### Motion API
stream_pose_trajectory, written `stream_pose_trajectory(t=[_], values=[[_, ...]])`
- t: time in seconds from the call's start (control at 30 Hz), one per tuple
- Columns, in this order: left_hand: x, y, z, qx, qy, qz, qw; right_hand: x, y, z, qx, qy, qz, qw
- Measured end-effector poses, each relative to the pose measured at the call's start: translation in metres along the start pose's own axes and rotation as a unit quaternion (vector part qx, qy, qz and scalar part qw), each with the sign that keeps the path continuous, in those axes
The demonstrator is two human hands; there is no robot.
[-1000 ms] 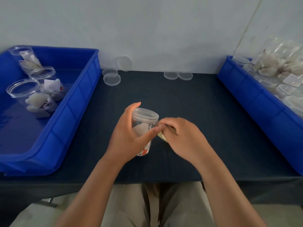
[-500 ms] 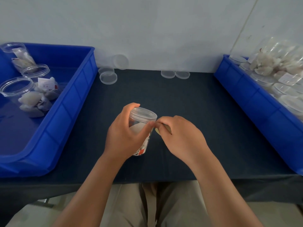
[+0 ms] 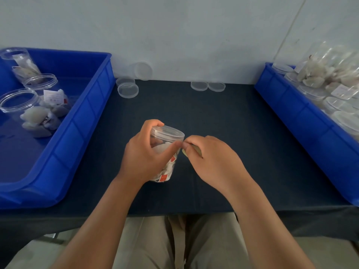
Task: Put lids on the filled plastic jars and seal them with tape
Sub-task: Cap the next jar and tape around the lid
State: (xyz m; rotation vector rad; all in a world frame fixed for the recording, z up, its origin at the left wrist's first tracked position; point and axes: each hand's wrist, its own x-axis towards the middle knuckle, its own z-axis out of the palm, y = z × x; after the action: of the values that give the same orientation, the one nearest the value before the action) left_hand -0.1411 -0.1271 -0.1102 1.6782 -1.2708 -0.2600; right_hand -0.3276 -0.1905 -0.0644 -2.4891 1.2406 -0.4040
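Sealing is judged to be the step in hand at the lower middle of the frame, where a filled clear plastic jar point(image 3: 171, 168) with a clear round lid point(image 3: 168, 133) already fitted stands, slightly tilted, on the dark blue bench point(image 3: 213, 117). The left hand point(image 3: 143, 158) is clamped round the jar from the left, thumb laid across the near wall just below the lid and fingers curled behind the rim; this grip steadies the jar and presents the lid seam to the other hand. The right hand point(image 3: 211, 160) has its fingertips pinched together on a pale tan strip point(image 3: 196, 150), judged to be tape, held at the right wall of the jar beside the left thumb. Both forearms enter from the bottom edge and converge on the jar. Open filled jars point(image 3: 19, 100) wait in the blue plastic tray point(image 3: 91, 105) at the left of the frame, and loose clear lids point(image 3: 128, 90) lie along the far edge of the bench within reach. Lidded jars point(image 3: 314, 94) fill a second blue tray point(image 3: 291, 113) at the right.
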Motion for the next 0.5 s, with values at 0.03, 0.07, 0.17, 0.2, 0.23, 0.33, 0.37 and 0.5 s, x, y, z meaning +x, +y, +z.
stream_pose_trajectory(t=[0.03, 0.07, 0.17, 0.2, 0.23, 0.33, 0.37, 0.5], values=[[0.000, -0.001, 0.000, -0.004, 0.000, -0.002, 1.000, 0.000, 0.002, -0.002, 0.021, -0.025, 0.001, 0.999], [0.001, -0.001, -0.001, -0.009, -0.003, -0.005, 1.000, 0.000, 0.005, -0.004, 0.043, -0.055, 0.005, 0.998], [0.003, -0.003, -0.003, -0.046, -0.019, -0.034, 0.998, 0.000, 0.014, -0.011, 0.108, -0.132, 0.001, 0.985], [0.004, -0.003, -0.004, -0.066, -0.027, -0.045, 0.996, 0.001, 0.016, -0.014, 0.122, -0.148, -0.006, 0.981], [0.005, -0.004, -0.005, -0.084, -0.033, -0.050, 0.995, 0.001, 0.017, -0.016, 0.130, -0.160, -0.014, 0.979], [0.006, -0.006, -0.008, -0.117, -0.054, -0.049, 0.990, 0.002, 0.020, -0.018, 0.126, -0.166, -0.022, 0.978], [0.007, -0.008, -0.010, -0.125, -0.063, -0.052, 0.989, 0.002, 0.021, -0.018, 0.119, -0.163, -0.021, 0.979], [0.008, -0.016, -0.014, -0.176, -0.101, -0.078, 0.976, 0.006, 0.028, -0.015, 0.093, -0.163, 0.001, 0.982]])
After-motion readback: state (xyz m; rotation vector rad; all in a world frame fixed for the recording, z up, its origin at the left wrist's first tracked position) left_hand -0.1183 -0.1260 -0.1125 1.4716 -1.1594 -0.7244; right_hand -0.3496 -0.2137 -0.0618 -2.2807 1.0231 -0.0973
